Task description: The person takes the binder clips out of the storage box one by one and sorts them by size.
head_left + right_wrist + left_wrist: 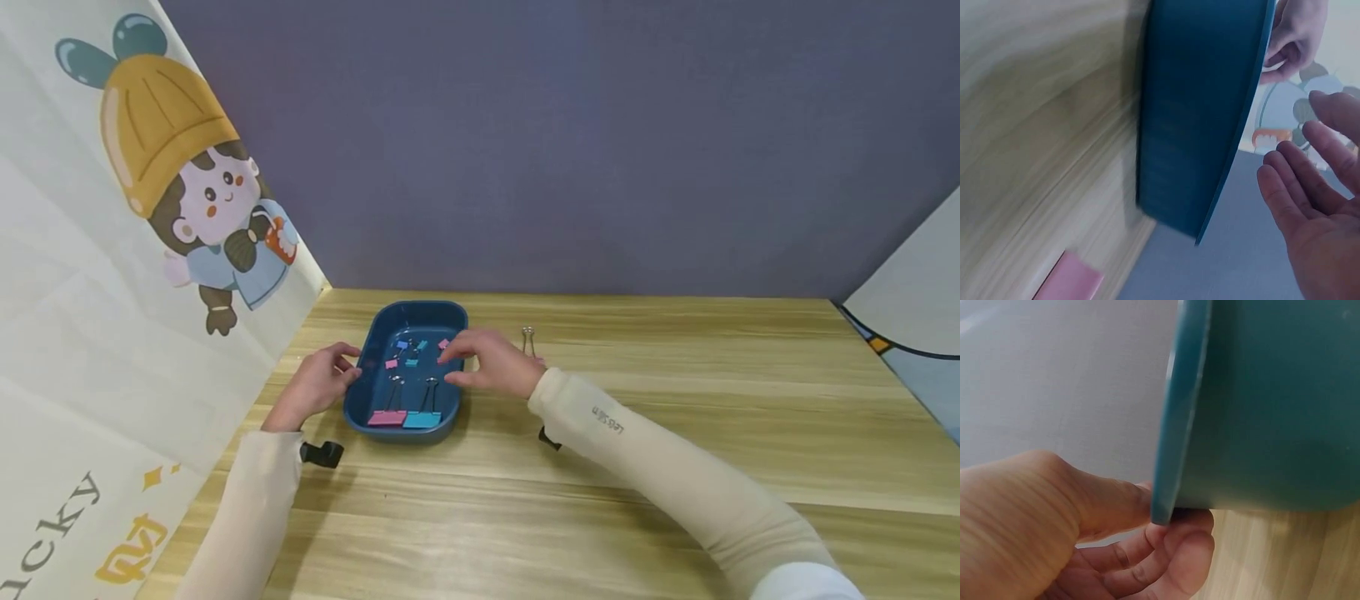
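A dark blue plastic tray point(352, 410) with rounded corners stands on the table. My left hand point(321, 382) pinches its left rim between thumb and fingers, as the left wrist view shows. My right hand point(497, 363) hovers over the tray's right edge with fingers spread and nothing between them. Inside the tray, at the near end, lie a large pink binder clip point(387, 418) and a large teal binder clip point(422, 420). Farther back are several small clips, among them a blue one point(402, 344) and a pink one point(392, 364); my right fingers partly hide others.
Another pink binder clip point(1071, 278) lies on the wooden table point(675, 392) to the right of the tray, partly behind my right hand in the head view. A grey-blue panel point(570, 150) rises along the back, and a printed white sheet point(67, 275) borders the left side.
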A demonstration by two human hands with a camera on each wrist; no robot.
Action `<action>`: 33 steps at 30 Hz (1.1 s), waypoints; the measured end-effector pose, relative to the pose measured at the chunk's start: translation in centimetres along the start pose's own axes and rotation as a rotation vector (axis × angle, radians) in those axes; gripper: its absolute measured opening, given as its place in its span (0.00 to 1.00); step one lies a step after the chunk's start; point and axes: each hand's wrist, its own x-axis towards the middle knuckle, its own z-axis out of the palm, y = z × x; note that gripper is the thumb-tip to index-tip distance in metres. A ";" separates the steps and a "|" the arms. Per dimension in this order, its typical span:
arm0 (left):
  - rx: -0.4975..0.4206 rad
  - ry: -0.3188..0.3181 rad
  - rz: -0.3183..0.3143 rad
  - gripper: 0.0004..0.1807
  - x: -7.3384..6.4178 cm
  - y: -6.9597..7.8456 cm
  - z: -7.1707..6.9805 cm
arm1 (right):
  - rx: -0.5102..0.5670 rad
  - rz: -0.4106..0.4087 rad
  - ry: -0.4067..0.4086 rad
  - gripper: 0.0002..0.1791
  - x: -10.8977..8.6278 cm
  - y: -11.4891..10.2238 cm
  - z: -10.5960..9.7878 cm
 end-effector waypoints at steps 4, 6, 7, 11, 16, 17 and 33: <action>0.003 -0.001 0.005 0.17 -0.1 0.0 0.0 | -0.011 -0.019 -0.035 0.13 0.7 -0.9 0.8; 0.004 -0.002 0.005 0.17 -0.1 0.0 0.0 | -0.016 -0.023 -0.050 0.13 1.0 -1.2 1.1; 0.004 -0.003 0.005 0.17 -0.1 0.0 0.0 | -0.009 -0.024 -0.058 0.13 1.2 -1.3 1.2; 0.002 -0.006 0.004 0.17 0.0 -0.1 0.0 | 0.007 -0.010 -0.097 0.14 1.8 -1.8 1.6; 0.004 0.000 0.008 0.17 0.0 -0.2 -0.2 | 0.019 0.029 -0.168 0.13 2.7 -2.1 2.4; 0.005 0.002 0.010 0.17 -0.1 -0.3 -0.2 | 0.015 0.042 -0.184 0.13 2.9 -2.1 2.6; -0.001 -0.007 0.011 0.17 -0.1 -0.7 -0.1 | -0.154 0.195 -0.402 0.08 4.5 -3.7 4.4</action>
